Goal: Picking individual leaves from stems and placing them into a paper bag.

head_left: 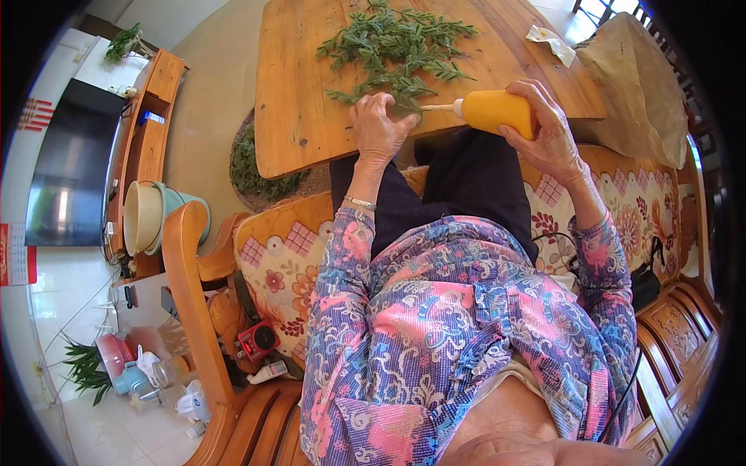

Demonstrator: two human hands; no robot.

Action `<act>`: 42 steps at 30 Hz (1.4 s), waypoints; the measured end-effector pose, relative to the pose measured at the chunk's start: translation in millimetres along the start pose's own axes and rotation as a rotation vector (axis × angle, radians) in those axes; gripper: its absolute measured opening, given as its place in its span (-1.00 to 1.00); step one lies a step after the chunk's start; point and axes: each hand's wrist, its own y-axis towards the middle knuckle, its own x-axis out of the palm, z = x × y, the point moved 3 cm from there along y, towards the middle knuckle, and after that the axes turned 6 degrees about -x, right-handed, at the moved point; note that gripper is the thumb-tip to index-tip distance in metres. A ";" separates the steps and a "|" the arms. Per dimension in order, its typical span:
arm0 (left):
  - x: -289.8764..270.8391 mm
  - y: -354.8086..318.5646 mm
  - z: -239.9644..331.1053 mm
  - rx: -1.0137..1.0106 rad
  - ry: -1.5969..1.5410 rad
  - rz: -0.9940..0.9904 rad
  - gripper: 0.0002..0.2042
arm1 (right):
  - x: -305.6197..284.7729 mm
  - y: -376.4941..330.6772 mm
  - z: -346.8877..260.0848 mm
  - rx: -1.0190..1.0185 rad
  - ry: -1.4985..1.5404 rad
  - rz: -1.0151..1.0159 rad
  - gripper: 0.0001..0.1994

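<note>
My right hand [548,128] grips an orange squeeze bottle [497,111] held sideways, its white nozzle pointing left toward my left hand. My left hand [378,124] rests at the near edge of a wooden table [299,93], fingers curled over a green leafy sprig [404,101]. A pile of green leafy sprigs [400,43] lies spread on the table just beyond both hands. Both forearms wear a patterned pink and blue sleeve, and a thin bracelet sits on my left wrist.
I sit on a wooden sofa with a floral cushion [272,264]. A brown paper bag [633,81] and a crumpled tissue [550,40] lie at the table's right. Left stand a wooden TV cabinet [148,132], stacked basins [148,217] and floor clutter.
</note>
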 end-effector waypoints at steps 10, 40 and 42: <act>1.1 0.5 -0.6 0.021 -0.031 0.022 -0.59 | -11.3 -0.5 0.8 0.013 0.012 -0.019 -0.55; -25.7 -38.0 61.6 -0.072 -0.606 -0.112 -0.51 | 26.8 -80.4 47.7 0.650 1.264 0.398 -0.61; -22.9 -45.8 76.1 -0.218 -0.728 -0.242 -0.47 | 35.9 -76.9 37.7 0.660 1.365 0.394 -0.60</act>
